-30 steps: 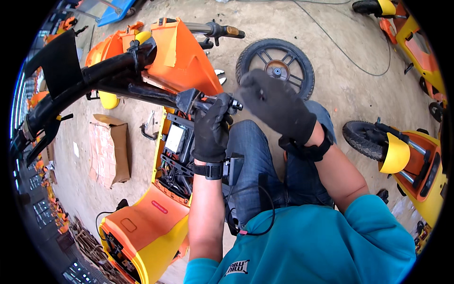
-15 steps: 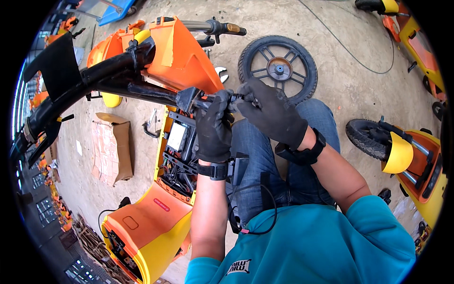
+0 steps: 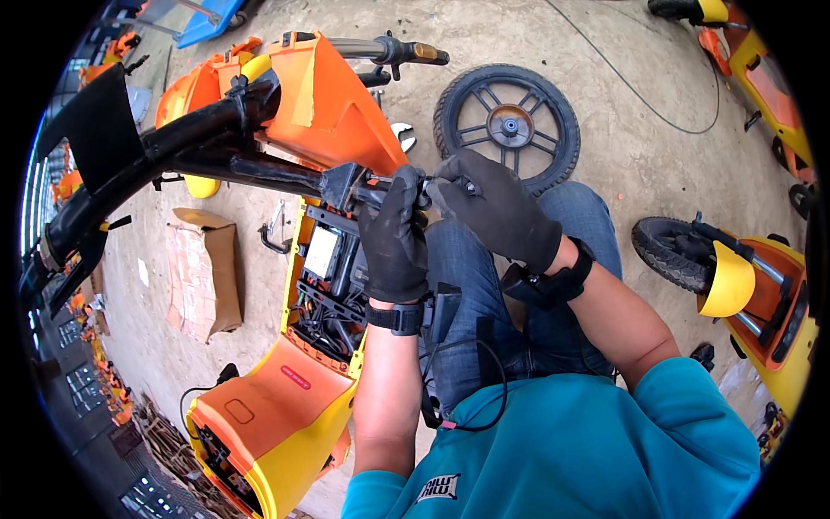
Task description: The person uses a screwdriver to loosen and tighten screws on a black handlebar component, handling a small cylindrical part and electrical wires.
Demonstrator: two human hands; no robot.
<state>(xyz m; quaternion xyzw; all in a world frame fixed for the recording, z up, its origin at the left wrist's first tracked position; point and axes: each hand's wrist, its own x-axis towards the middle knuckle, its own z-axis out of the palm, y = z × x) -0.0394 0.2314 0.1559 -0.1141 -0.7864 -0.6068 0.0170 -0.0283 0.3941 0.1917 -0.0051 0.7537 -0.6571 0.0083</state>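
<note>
A cardboard box (image 3: 206,275) lies left of the open scooter body (image 3: 290,381); the black tubular frame (image 3: 188,128) crosses above, its end clasped in my gloved left hand (image 3: 395,242). My right hand (image 3: 501,212) curls there; I can't tell what it pinches. Just beyond, a spoked wheel (image 3: 511,128) crowds my knuckles; concrete floor (image 3: 618,130) stretches rightward to a yellow-fendered scooter (image 3: 727,281).

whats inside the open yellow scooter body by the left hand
A white-labelled box and black wiring show. The left hand covers part of the right side, and what lies beneath the box and wiring is hidden.
</note>
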